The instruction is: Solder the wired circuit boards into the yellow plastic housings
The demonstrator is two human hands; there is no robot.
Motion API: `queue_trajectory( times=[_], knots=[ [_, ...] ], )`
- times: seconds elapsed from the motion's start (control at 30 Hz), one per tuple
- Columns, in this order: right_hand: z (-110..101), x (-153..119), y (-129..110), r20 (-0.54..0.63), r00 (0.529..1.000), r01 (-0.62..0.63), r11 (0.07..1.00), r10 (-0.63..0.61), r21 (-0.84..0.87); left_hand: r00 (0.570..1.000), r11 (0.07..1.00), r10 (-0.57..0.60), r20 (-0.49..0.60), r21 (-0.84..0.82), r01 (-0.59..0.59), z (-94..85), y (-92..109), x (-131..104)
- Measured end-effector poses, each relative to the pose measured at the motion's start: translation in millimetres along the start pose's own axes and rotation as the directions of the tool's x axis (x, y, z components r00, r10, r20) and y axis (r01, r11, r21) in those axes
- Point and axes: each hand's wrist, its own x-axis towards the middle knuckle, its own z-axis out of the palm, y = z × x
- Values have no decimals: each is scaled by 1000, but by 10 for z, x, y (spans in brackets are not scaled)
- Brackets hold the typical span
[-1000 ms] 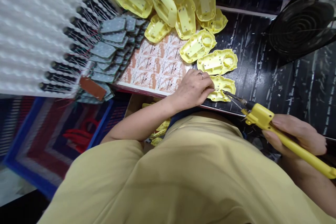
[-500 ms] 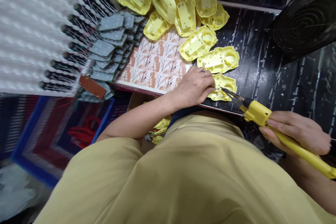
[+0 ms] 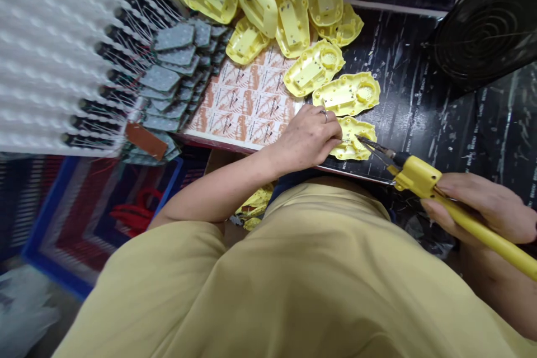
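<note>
My right hand (image 3: 486, 207) is wrapped round the handle of a yellow soldering tool (image 3: 419, 176), whose thin metal tip points left over the nearest yellow plastic shell (image 3: 354, 148). At the left end of that shell my left hand (image 3: 312, 137), with a ring on one finger, has its fingertips pinched together; what lies between them is too small to name. Just behind stand two more open shells, one (image 3: 347, 94) directly above the hand and another (image 3: 314, 67) further back and left.
More yellow shells (image 3: 289, 17) are heaped at the back. Grey boards (image 3: 174, 56) lie stacked at left, beside wired black parts (image 3: 94, 131) and a white ridged sheet (image 3: 62, 39). A blue-rimmed basket (image 3: 54, 274) is lower left. A dark round fan-like object (image 3: 482, 33) stands back right.
My right hand and the soldering tool have shifted slightly right. The tip stays over the nearest shell. My left hand keeps its pinch at the shell's left end.
</note>
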Motion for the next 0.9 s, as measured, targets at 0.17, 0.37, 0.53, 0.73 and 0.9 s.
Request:
queue_trajectory(
  times=[0.17,0.37,0.53,0.73,0.9],
  knots=[
    [133,85,-136,-75,992,97,995,-97,-9,1000,1000,-6,-12,11,6,-41,22,-11],
    [164,101,-142,-92,993,89,986,-76,143,994,996,-88,-63,-38,85,-43,18,-38],
    [142,143,-126,-74,996,41,999,-42,-20,989,987,-144,-31,-76,141,-1,6,-6],
    [190,321,-52,-57,985,170,966,-162,193,984,977,-174,40,-120,178,-70,37,69],
    [159,372,106,27,978,198,966,-206,168,980,971,-188,71,-139,196,-103,42,105]
  ],
)
